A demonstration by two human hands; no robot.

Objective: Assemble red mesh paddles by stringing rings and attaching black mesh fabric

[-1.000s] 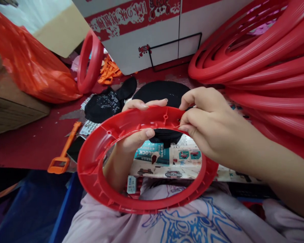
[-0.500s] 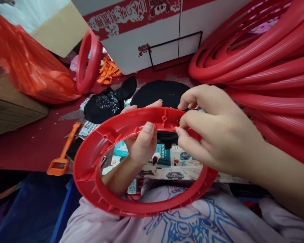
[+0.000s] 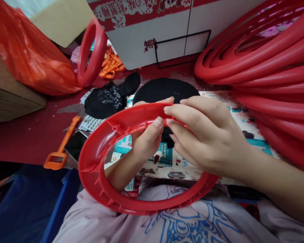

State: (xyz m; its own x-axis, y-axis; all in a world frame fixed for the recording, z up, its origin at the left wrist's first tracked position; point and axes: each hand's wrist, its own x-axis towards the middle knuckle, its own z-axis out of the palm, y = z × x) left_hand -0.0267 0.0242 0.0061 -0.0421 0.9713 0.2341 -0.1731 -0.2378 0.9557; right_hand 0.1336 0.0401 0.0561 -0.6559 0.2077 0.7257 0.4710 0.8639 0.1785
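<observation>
A red plastic ring, hollow and ribbed on its inner face, is tilted above my lap. My left hand reaches up through its opening and grips the far rim, thumb on the ribbed side and fingers behind. Just to the right, my right hand has its fingers closed on the same rim. Whether a small part sits between these fingertips is hidden. Behind the ring lie a round black mesh piece and a black piece with shiny studs.
Red hoops are piled at the right. A single red ring stands near an orange bag. Small orange parts lie at the back, an orange handle-like piece at the left. A white and red box stands behind.
My right hand has shifted left along the rim, closer to my left thumb, and more of its fingers now cover the ring. The view has tilted slightly.
</observation>
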